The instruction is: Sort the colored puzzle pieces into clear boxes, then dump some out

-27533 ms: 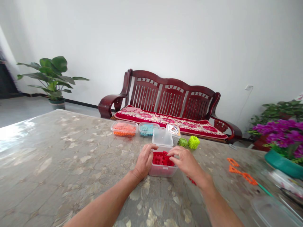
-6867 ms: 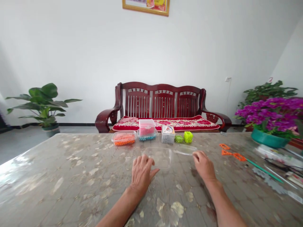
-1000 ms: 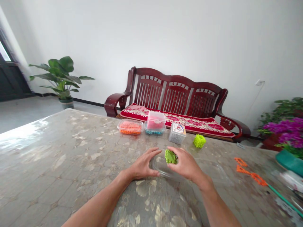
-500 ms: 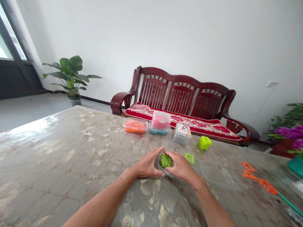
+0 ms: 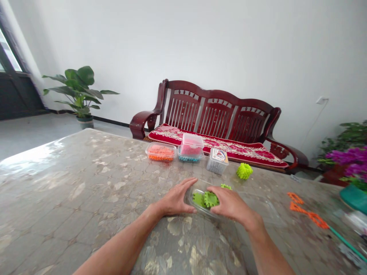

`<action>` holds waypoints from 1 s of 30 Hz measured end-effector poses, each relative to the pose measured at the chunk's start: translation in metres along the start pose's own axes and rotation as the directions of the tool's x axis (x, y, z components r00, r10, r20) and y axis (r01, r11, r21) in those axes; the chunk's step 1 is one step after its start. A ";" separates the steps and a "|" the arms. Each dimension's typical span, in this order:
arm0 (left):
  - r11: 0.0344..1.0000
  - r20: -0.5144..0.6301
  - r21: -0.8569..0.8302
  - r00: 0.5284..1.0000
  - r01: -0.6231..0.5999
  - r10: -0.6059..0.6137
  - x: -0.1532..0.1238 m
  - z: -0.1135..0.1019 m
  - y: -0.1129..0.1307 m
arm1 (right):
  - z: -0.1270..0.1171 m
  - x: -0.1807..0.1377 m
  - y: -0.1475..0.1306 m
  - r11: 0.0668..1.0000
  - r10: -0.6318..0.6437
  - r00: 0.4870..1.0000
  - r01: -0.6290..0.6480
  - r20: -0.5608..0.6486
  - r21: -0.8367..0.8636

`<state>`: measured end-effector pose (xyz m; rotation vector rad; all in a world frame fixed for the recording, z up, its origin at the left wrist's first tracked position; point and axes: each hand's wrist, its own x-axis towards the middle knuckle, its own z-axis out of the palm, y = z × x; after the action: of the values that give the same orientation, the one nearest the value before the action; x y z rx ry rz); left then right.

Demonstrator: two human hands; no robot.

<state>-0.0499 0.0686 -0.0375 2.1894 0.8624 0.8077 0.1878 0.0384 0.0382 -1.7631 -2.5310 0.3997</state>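
Note:
My left hand (image 5: pixel 178 198) is curved around the left side of a clear plastic container (image 5: pixel 203 183), thumb at the near side and fingers at the far side. In my right hand (image 5: pixel 233 204), thumb and fingers close on a green toothed-edge building piece (image 5: pixel 211 199), which is over the right part of the container. Beside it, a flat green piece (image 5: pixel 197 198) lies inside the container. Just past my right fingers, one more green toothed piece (image 5: pixel 226 186) lies on the table, partly hidden.
A clear lid (image 5: pixel 265 208) lies right of my right hand. Farther back stand an orange-filled box (image 5: pixel 161 152), a pink box (image 5: pixel 192 145) on a blue-filled one, a grey-filled box (image 5: pixel 217 164) and a bright green bumpy block (image 5: pixel 244 171). Joined orange pieces (image 5: pixel 308 214) lie at right.
My right hand has moved slightly right with the green piece, uncovering the flat green piece in the container. My left hand keeps its place on the container. The view has shifted slightly.

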 end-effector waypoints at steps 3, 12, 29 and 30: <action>1.000 0.001 -0.005 1.000 0.008 -0.008 0.000 -0.001 0.001 | 0.000 -0.001 0.002 1.000 0.007 0.999 -0.006 0.038 -0.022; 1.000 -0.005 0.003 1.000 -0.012 0.012 0.000 0.000 -0.001 | -0.013 -0.013 0.010 0.990 0.087 0.996 -0.087 -0.011 -0.112; 0.999 -0.012 0.014 0.999 -0.030 0.030 0.002 0.002 -0.006 | -0.013 -0.014 0.013 0.991 -0.134 0.991 0.134 0.006 -0.027; 1.000 -0.009 0.007 1.000 -0.025 0.025 0.002 0.002 -0.005 | -0.014 -0.012 0.017 0.993 -0.121 0.992 0.121 -0.030 -0.016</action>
<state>-0.0491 0.0723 -0.0419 2.2075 0.8451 0.8289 0.2097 0.0358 0.0494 -1.5967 -2.6084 0.3474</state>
